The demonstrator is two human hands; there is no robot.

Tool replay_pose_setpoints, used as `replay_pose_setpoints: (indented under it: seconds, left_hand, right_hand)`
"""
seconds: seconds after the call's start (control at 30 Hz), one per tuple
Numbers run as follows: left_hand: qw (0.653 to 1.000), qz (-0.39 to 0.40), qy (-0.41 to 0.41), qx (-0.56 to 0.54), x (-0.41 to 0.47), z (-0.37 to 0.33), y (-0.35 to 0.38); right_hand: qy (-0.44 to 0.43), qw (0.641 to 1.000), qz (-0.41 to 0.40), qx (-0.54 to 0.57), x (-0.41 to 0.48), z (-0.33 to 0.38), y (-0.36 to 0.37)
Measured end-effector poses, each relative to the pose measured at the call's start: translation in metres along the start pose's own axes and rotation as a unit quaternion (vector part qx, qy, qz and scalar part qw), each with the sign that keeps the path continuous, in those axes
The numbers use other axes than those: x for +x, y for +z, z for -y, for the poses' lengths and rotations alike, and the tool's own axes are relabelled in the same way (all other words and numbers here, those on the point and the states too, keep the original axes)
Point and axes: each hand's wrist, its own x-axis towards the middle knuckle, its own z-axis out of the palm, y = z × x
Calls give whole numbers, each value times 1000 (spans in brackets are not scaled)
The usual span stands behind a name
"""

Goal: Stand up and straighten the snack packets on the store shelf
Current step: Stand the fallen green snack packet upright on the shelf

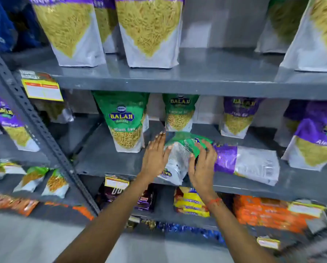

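A green-and-white snack packet [178, 158] lies tipped over at the front of the grey middle shelf [109, 160]. My left hand [156, 155] presses flat against its left side, fingers apart. My right hand [202, 166] grips its right side, fingers curled over the green top. Just to the right a purple-and-white packet [248, 164] lies flat on its side. Green packets stand upright behind, one on the left [125, 120] and one further back [179, 112]. Purple packets stand upright at the back [238, 116] and far right [314, 141].
The upper shelf [196, 80] holds tall purple-topped packets [149, 31]. A slanted grey upright post [37, 130] divides the racks on the left. Yellow price tags [43, 90] hang from shelf edges. The lower shelves carry orange, yellow and dark packets [267, 213].
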Motion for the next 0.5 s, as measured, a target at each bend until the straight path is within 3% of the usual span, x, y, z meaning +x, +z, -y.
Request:
replay_pose_setpoints:
  seconds: [0.1, 0.2, 0.33, 0.43, 0.5]
  left_hand:
    - [983, 131, -120, -47, 17, 20, 5]
    - [933, 209, -229, -184, 36, 28, -3]
    - [841, 268, -294, -367, 52, 46, 1]
    - [776, 335, -332, -419, 54, 62, 4]
    - [777, 338, -343, -404, 57, 75, 8]
  right_hand:
    - [155, 980, 123, 1, -11, -10, 23]
    - [307, 920, 243, -12, -10, -15, 39]
    - [447, 857, 233, 107, 12, -17, 54]
    - [504, 799, 195, 262, 19, -16, 55]
    - [523, 774, 175, 312, 17, -22, 55]
